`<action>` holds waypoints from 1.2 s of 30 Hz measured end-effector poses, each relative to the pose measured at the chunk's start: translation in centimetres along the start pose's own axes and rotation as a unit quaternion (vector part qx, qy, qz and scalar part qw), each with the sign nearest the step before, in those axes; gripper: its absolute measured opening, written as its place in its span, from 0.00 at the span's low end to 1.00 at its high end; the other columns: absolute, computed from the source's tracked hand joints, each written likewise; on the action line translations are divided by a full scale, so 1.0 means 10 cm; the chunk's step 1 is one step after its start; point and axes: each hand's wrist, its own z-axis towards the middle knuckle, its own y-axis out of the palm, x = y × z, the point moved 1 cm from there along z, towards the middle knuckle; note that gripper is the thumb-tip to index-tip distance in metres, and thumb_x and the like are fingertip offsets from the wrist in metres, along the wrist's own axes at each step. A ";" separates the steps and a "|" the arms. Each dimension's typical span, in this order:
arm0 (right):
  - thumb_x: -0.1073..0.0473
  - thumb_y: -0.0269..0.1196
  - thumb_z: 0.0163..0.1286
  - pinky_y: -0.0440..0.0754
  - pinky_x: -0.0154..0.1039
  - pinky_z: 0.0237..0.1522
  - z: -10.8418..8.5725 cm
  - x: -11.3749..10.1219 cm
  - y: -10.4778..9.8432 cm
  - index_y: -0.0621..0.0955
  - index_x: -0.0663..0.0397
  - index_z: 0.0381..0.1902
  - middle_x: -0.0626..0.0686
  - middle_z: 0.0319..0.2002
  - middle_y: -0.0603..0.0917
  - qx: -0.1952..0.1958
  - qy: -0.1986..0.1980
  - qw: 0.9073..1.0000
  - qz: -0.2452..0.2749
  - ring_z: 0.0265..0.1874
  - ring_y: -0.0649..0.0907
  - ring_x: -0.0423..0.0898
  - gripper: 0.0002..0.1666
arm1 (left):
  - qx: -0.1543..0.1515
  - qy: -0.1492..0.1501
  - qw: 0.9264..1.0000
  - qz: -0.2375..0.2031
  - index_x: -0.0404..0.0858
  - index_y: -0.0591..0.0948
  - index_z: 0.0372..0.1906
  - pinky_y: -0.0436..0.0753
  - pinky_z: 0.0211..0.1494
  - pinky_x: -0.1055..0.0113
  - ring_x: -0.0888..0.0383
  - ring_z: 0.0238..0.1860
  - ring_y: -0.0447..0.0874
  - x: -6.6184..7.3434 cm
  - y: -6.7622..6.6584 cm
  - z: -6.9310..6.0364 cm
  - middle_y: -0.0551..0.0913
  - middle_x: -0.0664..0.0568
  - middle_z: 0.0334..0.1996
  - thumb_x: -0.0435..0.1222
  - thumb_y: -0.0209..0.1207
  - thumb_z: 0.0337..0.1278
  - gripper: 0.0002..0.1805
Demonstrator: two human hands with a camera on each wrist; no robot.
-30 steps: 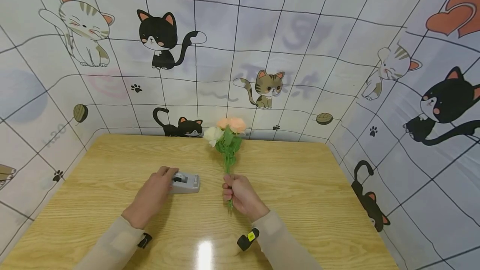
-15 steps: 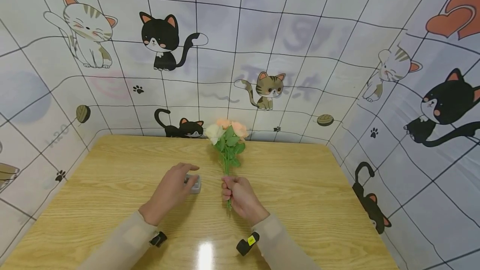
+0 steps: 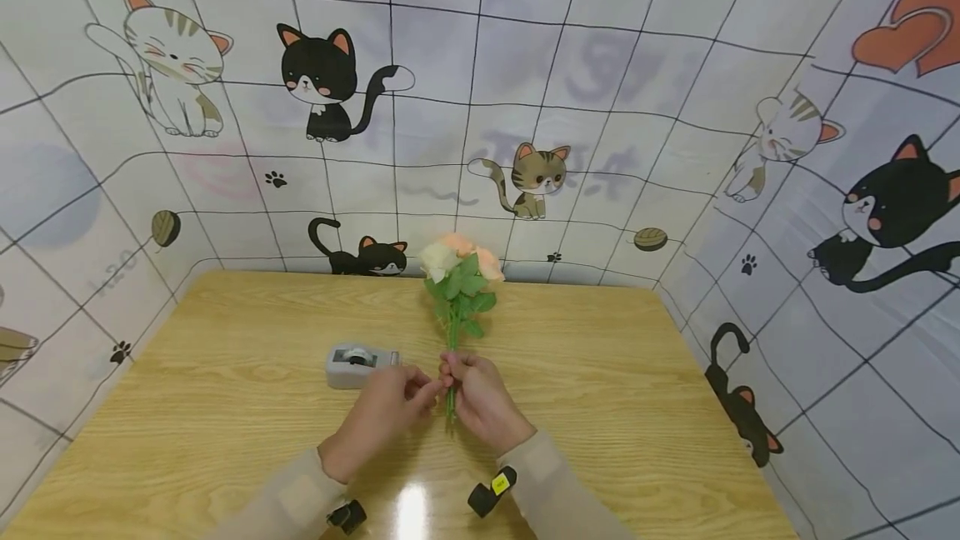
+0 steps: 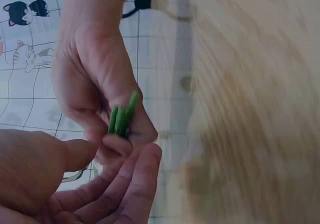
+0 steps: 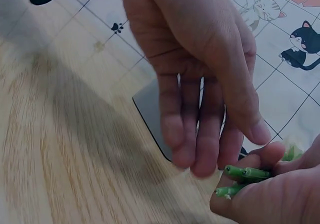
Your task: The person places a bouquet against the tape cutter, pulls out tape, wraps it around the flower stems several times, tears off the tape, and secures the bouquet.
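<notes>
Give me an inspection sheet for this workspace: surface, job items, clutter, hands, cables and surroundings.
Surface: yellowish wood-grain tabletop
Job items: bouquet of white and peach flowers with green leaves and stems; light-grey plastic tape dispenser on the tabletop, left of the bouquet
Clutter: nothing seen
Right hand: grips the bouquet's stems
Left hand: fingers nearly straight, close to the right hand; contact unclear
Cables: nothing seen
Surroundings: white cat-print backdrop with black grid lines

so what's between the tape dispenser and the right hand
Part of the left hand, and beyond it a bare strip of tabletop; the head view shows both.
</notes>
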 end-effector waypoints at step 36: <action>0.51 0.62 0.94 0.90 0.35 0.49 -0.06 -0.20 -0.08 0.90 0.67 0.66 0.60 0.56 0.97 0.007 -0.052 0.959 -0.277 0.46 0.91 0.41 0.24 | -0.091 -0.051 0.971 -0.215 0.24 0.94 0.51 0.98 0.47 0.67 0.56 0.39 0.99 -0.02 0.19 -0.05 0.97 0.39 0.41 0.33 0.62 0.91 0.16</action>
